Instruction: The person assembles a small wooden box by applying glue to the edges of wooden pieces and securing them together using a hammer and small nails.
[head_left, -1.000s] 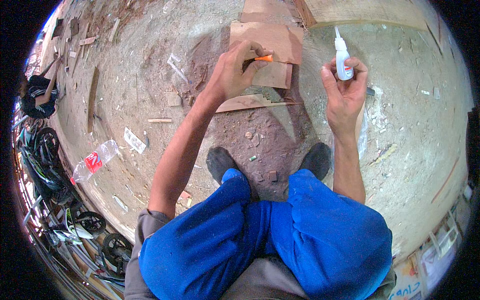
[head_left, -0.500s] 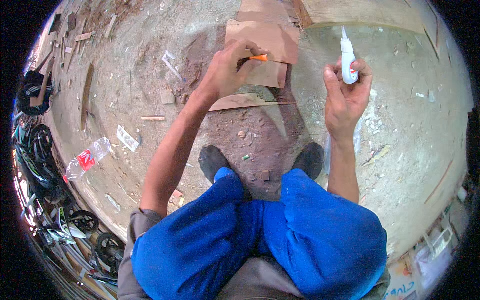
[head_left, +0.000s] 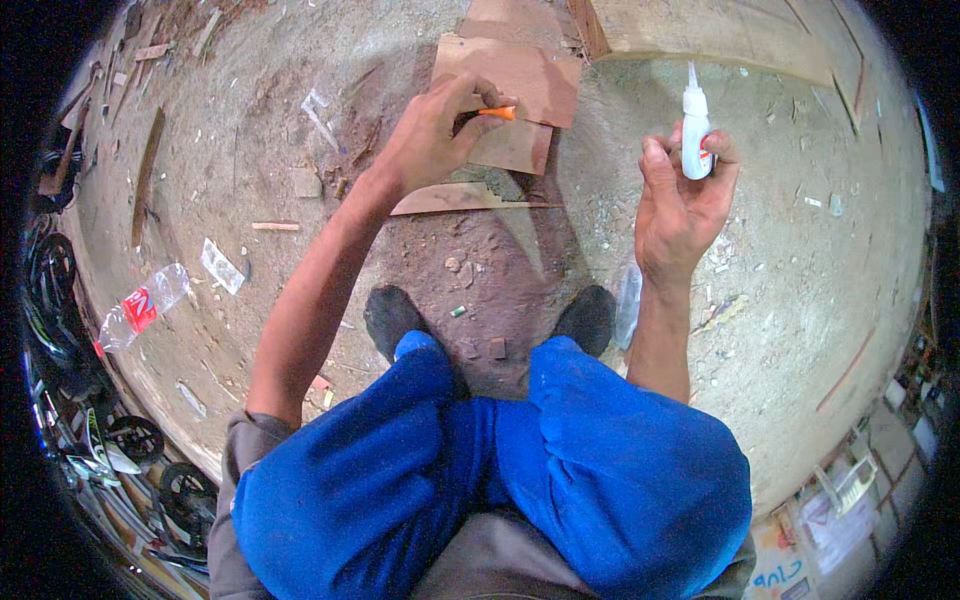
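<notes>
Between the thumb and fingers of my left hand (head_left: 437, 130) is a small orange cap (head_left: 499, 113), its wider end pointing right. My right hand (head_left: 683, 205) grips a small white glue bottle (head_left: 696, 137) upright, with its narrow clear nozzle uncovered and pointing away from me. Beneath and beyond my left hand, thin brown wooden boards (head_left: 548, 80) lie on the ground, partly overlapping. A narrower board strip (head_left: 445, 197) with a broken edge lies nearer to me. Neither hand touches the boards, as far as I can see.
A thick plank (head_left: 710, 32) lies at the far right. To the left are a crushed plastic bottle (head_left: 143, 308), a wood stick (head_left: 148, 180) and scattered scraps. Small bicycles (head_left: 135, 440) stand at the left edge. My feet (head_left: 583, 320) rest on the dirt floor.
The view has shifted slightly, so most things sit a little further left. Both hands keep their hold on the cap and the glue bottle; the bottle stands slightly straighter.
</notes>
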